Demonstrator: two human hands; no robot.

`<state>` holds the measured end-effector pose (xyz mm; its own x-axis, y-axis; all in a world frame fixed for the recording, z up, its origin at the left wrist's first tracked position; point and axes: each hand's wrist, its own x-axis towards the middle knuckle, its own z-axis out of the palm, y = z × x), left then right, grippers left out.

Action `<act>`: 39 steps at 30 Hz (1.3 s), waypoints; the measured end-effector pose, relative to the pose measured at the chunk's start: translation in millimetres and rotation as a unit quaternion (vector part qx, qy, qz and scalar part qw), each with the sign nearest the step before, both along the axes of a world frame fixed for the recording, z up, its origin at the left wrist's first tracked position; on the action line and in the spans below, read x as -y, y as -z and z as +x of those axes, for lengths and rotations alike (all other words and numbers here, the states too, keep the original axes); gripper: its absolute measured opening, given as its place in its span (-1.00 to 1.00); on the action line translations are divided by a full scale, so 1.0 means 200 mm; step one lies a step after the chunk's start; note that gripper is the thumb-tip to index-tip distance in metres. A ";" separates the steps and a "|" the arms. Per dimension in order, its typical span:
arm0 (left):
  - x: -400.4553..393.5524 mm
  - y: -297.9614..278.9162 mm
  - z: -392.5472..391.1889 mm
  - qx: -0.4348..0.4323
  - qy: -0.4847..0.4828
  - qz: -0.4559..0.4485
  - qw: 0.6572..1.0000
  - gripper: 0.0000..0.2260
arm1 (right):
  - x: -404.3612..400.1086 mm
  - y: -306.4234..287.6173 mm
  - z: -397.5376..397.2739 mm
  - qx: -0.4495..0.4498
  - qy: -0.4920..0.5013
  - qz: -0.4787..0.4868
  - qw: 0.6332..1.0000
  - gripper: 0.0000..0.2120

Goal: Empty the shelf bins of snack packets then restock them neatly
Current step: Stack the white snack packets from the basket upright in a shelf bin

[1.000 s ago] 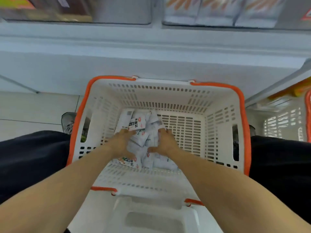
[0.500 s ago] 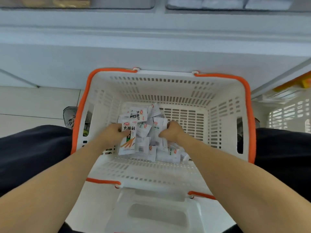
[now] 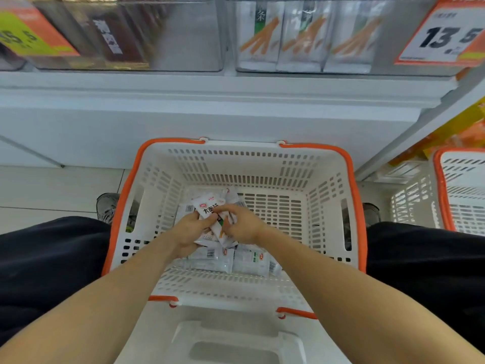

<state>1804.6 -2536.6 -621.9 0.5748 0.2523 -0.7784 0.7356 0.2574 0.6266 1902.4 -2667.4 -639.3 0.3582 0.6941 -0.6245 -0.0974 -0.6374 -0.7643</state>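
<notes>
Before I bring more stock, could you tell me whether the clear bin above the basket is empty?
Not empty: the clear bin holds white packets standing upright in a row.

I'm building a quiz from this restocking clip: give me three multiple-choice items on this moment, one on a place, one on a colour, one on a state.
1. Where do the loose snack packets lie?
A. on the floor
B. on the bottom of the white basket
C. on the person's lap

2. What colour are the basket's handles?
A. blue
B. green
C. orange

3. What are the left hand and right hand doing?
A. together holding a bunch of packets
B. lifting the basket by its handles
C. hanging idle outside the basket

Answers: 1 B, the packets rest inside the slotted walls; 2 C, orange bands run along the rim; 3 A, fingers of both hands close round white packets.
</notes>
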 end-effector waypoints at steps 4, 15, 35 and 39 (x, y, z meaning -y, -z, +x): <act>-0.06 0.00 -0.01 0.004 -0.053 -0.067 0.996 -0.76 | 0.01 0.03 0.08 -0.031 0.108 -0.038 0.993 -0.52; -0.12 0.15 -0.05 -0.044 -0.021 -0.006 0.999 -0.77 | -0.04 0.11 0.04 -0.076 -0.052 -0.069 0.993 -0.79; -0.28 0.11 -0.22 -0.145 -0.138 0.015 0.980 -0.53 | -0.12 0.15 -0.21 0.179 0.081 0.004 0.980 -0.89; -0.21 0.06 -0.18 -0.103 -0.113 -0.093 0.984 -0.33 | -0.09 0.11 -0.41 0.229 0.109 0.159 0.954 -0.95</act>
